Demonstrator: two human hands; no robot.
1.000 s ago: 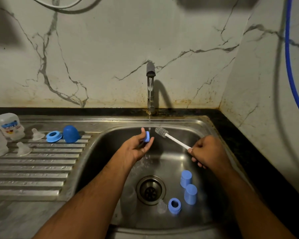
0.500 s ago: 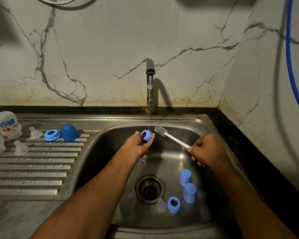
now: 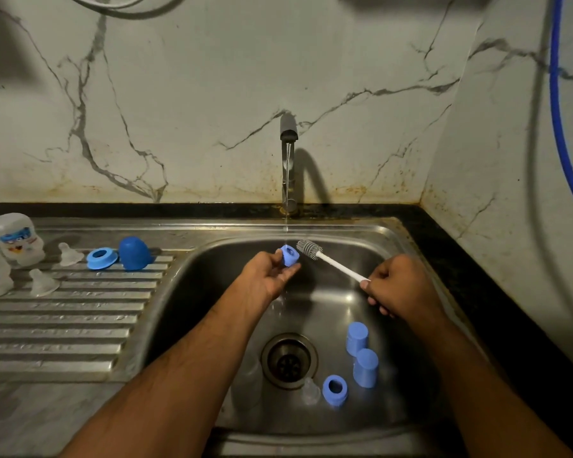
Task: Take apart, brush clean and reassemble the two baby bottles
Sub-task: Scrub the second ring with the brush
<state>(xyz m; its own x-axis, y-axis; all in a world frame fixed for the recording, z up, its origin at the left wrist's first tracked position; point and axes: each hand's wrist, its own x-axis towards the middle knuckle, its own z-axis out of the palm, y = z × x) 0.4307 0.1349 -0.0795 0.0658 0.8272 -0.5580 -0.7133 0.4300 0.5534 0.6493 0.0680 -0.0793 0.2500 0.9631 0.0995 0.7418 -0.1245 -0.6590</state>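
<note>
- While the tap (image 3: 288,133) ran a thin stream into the sink (image 3: 391,233), the left hand (image 3: 268,276) pinched a small blue ring (image 3: 289,254) in its fingertips, right under the water at twelve o'clock of the basin.
- The right hand (image 3: 398,287) was curled round the white handle of the bottle brush (image 3: 328,261), its grey bristle head just beside the ring, apparently not yet inside it.
- Risk, as I judged it: a wet little ring held only by fingertips could have popped loose when the bristles pushed in, and the open drain (image 3: 289,359) sat directly below.
- Another hazard: the clear teat (image 3: 310,391) lay at the drain's five o'clock, hard to spot against steel and easy to overlook.
- In the basin: two blue caps (image 3: 361,353) at the drain's three to four o'clock, and a blue collar (image 3: 334,390) beside the teat.
- On the ribbed drainboard (image 3: 63,325), at the basin's nine to ten o'clock: two clear bottles (image 3: 4,249), two more teats (image 3: 69,254), a blue screw ring (image 3: 102,258) and a dark blue dome cap (image 3: 133,252).
- My call: mid-clean, with reassembly not begun.
</note>
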